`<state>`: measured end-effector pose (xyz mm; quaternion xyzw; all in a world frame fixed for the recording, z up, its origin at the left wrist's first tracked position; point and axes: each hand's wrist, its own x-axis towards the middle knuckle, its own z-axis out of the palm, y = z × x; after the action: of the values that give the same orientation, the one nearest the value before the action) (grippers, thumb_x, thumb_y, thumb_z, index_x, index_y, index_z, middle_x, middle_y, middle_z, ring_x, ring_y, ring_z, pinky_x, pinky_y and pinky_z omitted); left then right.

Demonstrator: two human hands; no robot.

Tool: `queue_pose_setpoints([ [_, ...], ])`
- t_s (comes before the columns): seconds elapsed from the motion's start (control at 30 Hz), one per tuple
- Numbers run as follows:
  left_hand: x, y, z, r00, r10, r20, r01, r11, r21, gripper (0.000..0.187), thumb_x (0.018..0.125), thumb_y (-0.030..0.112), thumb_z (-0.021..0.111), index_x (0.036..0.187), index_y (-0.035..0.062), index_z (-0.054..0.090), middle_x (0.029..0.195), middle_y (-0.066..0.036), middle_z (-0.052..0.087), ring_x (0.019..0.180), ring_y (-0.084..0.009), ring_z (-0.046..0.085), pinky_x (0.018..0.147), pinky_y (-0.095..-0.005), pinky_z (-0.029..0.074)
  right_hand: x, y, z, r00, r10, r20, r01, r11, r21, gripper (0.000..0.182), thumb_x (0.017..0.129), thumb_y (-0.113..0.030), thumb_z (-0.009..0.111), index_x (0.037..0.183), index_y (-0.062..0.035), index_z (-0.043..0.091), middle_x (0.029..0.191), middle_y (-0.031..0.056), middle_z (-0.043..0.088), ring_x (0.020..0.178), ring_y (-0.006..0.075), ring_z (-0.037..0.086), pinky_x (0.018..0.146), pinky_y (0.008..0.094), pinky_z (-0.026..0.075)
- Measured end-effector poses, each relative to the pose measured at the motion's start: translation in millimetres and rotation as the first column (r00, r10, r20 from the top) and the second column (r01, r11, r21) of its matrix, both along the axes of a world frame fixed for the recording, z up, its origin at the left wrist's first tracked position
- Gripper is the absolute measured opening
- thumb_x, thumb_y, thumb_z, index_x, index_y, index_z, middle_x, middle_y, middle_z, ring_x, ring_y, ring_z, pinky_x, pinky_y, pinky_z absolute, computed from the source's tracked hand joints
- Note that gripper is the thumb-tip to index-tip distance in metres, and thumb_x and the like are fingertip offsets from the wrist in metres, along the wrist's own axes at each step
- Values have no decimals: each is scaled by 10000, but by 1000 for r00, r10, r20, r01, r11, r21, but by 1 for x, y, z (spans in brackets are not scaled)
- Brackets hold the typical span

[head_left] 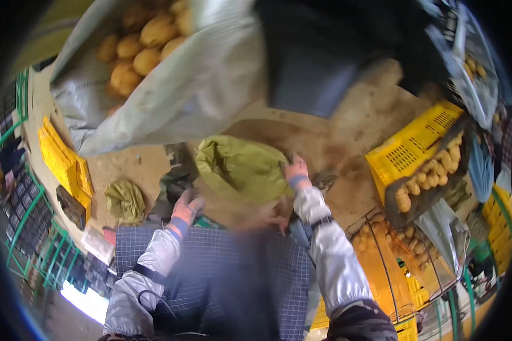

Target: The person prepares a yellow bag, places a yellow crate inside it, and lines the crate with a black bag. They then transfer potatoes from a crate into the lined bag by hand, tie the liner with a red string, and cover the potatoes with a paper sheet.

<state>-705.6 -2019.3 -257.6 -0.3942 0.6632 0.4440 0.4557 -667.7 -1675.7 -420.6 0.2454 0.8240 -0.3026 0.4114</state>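
A yellow-green woven sack (242, 170) lies crumpled on the floor in front of me, its mouth spread toward the left. My right hand (296, 171), in a pinkish glove, is closed on the sack's right edge. Left of the sack, my left hand (188, 208) is apart from it with fingers spread, beside a dark camouflage cloth (176, 184). Between my arms a dark blurred shape (247, 278) covers part of the checked blue cloth (210, 244), and I cannot make out what it is.
A large whitish sack (210, 79) holding potatoes (148, 42) stands at the upper left. Another green sack (125, 200) lies at left, near yellow crates (65, 162). At right, a yellow crate (409, 150) lies tipped beside potatoes (435, 170). A wire rack (387, 273) stands lower right.
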Motion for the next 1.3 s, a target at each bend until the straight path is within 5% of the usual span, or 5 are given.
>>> queue_pose_setpoints([
  [0.23, 13, 155, 15, 979, -200, 46, 196, 977, 81, 507, 873, 294, 673, 1287, 50, 509, 1114, -104, 624, 913, -193, 624, 700, -313, 518, 102, 206, 238, 769, -169, -616, 298, 948, 112, 362, 805, -43, 643, 1158, -4, 577, 1060, 210, 635, 981, 370, 621, 856, 411, 492],
  [0.57, -14, 319, 62, 619, -748, -238, 785, 580, 219, 426, 911, 287, 559, 1292, 99, 540, 1287, -182, 548, 1172, -297, 548, 968, -394, 452, 482, 309, 255, 906, -405, 123, 306, 828, 470, 594, 848, -241, 523, 1382, 3, 434, 1440, 220, 416, 1341, 316, 394, 1116, 412, 308],
  [0.7, -23, 324, 124, 494, -813, -306, 840, 538, -73, 389, 872, 299, 615, 1140, 16, 610, 843, -61, 647, 719, -137, 613, 649, -285, 494, 521, 323, 225, 832, -236, 503, 112, 958, 264, 573, 841, -277, 562, 1357, -38, 494, 1437, 206, 433, 1343, 289, 404, 1119, 381, 306],
  [0.97, -28, 326, 184, 411, -835, -366, 890, 455, -39, 548, 910, 464, 516, 1363, 157, 501, 1413, -177, 457, 1345, -328, 386, 1108, -399, 323, 259, 346, 271, 604, -797, -32, 781, 599, -175, 428, 799, -85, 680, 1201, -32, 544, 883, 102, 658, 647, 160, 635, 503, 293, 491],
  [1.3, -148, 307, 239, 763, -525, -377, 563, 826, -11, 519, 883, 459, 563, 1247, 90, 583, 1253, -162, 576, 1198, -321, 519, 1028, -401, 390, -116, 341, 336, 882, -421, -214, 413, 907, -80, 577, 714, -164, 764, 1225, 6, 559, 1097, 178, 658, 1016, 282, 637, 901, 360, 493],
])
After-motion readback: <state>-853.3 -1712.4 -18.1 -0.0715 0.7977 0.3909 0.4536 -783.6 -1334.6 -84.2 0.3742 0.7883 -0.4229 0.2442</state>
